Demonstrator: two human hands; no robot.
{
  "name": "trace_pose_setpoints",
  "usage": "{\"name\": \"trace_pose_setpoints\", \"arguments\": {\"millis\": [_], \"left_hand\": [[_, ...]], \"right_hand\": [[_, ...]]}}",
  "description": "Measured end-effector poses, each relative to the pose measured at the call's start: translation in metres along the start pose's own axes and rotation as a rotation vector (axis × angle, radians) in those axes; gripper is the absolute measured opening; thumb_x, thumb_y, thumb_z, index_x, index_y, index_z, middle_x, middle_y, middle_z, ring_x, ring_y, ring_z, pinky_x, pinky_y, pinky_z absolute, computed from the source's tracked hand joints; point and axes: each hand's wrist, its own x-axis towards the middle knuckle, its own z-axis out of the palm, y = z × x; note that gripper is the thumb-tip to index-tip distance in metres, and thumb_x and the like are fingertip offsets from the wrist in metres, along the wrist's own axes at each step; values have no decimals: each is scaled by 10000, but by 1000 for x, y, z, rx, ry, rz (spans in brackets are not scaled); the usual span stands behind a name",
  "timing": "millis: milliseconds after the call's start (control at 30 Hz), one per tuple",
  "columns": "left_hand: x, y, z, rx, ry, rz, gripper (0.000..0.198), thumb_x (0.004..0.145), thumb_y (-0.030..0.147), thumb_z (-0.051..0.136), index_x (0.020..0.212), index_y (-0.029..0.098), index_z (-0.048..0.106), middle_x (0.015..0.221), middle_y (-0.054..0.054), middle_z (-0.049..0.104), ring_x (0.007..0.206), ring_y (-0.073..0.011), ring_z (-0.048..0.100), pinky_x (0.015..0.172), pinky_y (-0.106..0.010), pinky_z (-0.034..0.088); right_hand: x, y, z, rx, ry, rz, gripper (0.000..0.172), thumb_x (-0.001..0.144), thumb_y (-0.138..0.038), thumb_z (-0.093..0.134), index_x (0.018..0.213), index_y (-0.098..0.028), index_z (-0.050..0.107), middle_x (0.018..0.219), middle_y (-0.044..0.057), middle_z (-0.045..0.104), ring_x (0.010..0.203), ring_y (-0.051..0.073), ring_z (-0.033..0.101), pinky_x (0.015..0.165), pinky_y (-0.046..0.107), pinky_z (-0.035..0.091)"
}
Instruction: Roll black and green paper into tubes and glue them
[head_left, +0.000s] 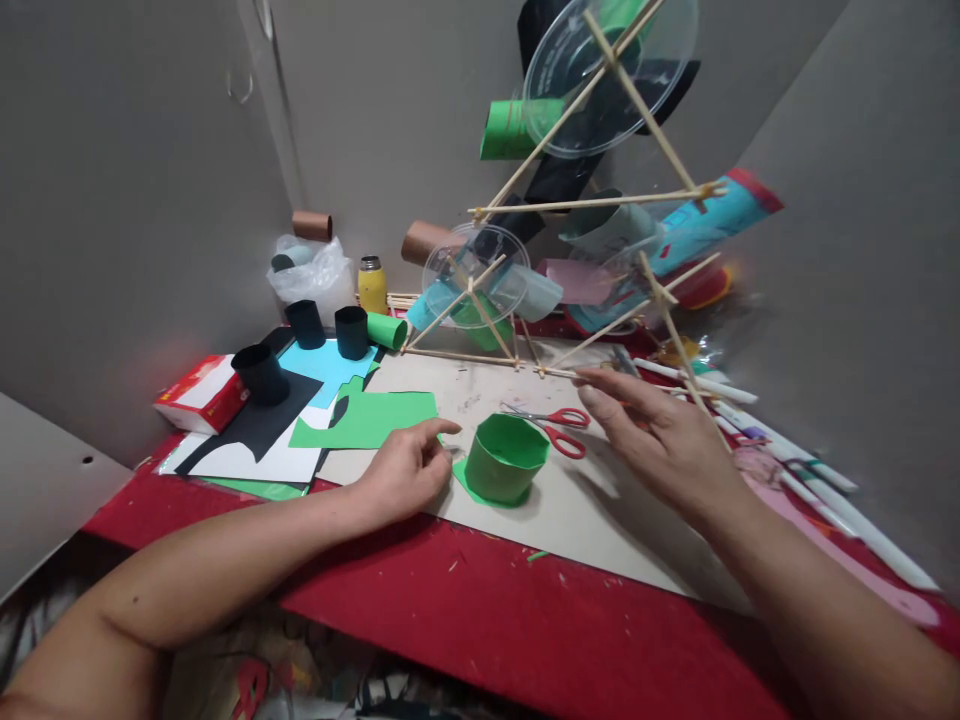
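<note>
A green paper cup (508, 460) stands upright on a small green piece on the beige board (600, 540), between my hands. Just left of it, my left hand (412, 465) rests with its index finger stretched out and holds nothing. My right hand (645, 420) hovers to the right of the cup, fingers apart, its fingertips by the base stick of a wooden stick frame (600, 372). Red-handled scissors (566, 430) lie behind the cup. A cut green sheet (382, 418) is spread out behind my left hand.
Black paper tubes (260, 375), a red and white box (202, 395) and a yellow bottle (372, 287) stand at the left. A tall stick structure with plastic discs (476, 275) rises behind. White rods (825, 510) lie at the right.
</note>
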Motion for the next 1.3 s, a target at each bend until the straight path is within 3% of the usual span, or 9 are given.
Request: {"name": "trace_pose_setpoints", "arguments": {"millis": [133, 300, 500, 700, 833, 967, 1133, 1200, 1300], "left_hand": [[-1, 0, -2, -37, 88, 79, 404, 839, 154, 441, 1230, 141, 541, 723, 4, 598, 609, -115, 512, 612, -250, 433], [2, -1, 0, -278, 108, 64, 418, 871, 177, 431, 1286, 144, 458, 964, -66, 620, 747, -128, 601, 726, -280, 487], [4, -6, 5, -406, 69, 16, 468, 836, 121, 430, 1302, 156, 429, 960, -58, 595, 804, -138, 618, 742, -289, 504], [2, -6, 7, -299, 87, 39, 491, 838, 136, 466, 1327, 168, 441, 973, -73, 643, 821, -162, 646, 771, -327, 527], [8, -3, -12, -105, 169, 154, 454, 849, 171, 496, 1303, 161, 481, 1064, -99, 669, 953, -186, 641, 869, -349, 517], [13, -11, -54, 361, 225, 250, 379, 857, 250, 540, 1223, 155, 567, 1222, -125, 632, 1135, -239, 577, 1011, -412, 437], [4, -26, -96, 869, -126, 95, 741, 783, 477, 666, 1399, 130, 442, 1477, -207, 396, 1358, -354, 370, 1100, -484, 331], [-3, -26, -104, 973, -151, 35, 724, 834, 500, 600, 1423, 122, 413, 1492, -219, 369, 1343, -359, 393, 1082, -474, 357], [-9, -22, -111, 1108, -147, 5, 570, 903, 384, 509, 1402, 121, 433, 1461, -215, 419, 1275, -348, 478, 1037, -468, 405]], "right_hand": [[-3, -35, -3, -48, 19, -325, 494, 976, -487, 379, 1351, -196, 514, 1368, 134, 564, 1275, 300, 501, 1041, 522, 403], [-3, -76, 4, -230, -149, -586, 644, 987, -541, 292, 1435, -94, 408, 1481, 187, 419, 1388, 308, 343, 1096, 553, 325], [-9, -82, 27, -402, -415, -589, 575, 990, -479, 356, 1369, -72, 500, 1387, 172, 538, 1291, 341, 474, 1027, 579, 394], [-10, -74, 33, -380, -330, -641, 610, 997, -502, 290, 1380, -68, 483, 1390, 193, 529, 1276, 340, 488, 982, 571, 438], [-9, -73, 28, -332, -302, -632, 586, 991, -492, 320, 1370, -78, 488, 1364, 204, 548, 1238, 356, 518, 945, 582, 460], [-12, -71, 8, -168, -100, -612, 550, 983, -483, 368, 1343, -86, 496, 1337, 213, 564, 1224, 327, 533, 943, 510, 480], [-22, -58, -1, -65, -28, -556, 419, 981, -424, 429, 1261, -133, 542, 1201, 165, 661, 1095, 280, 617, 898, 441, 502], [-24, -54, 2, -56, -32, -563, 413, 983, -422, 429, 1233, -119, 555, 1163, 167, 677, 1055, 282, 630, 872, 440, 507], [-23, -51, 4, -51, -37, -582, 422, 988, -419, 417, 1206, -92, 571, 1138, 179, 684, 1019, 289, 635, 844, 447, 504]]}}
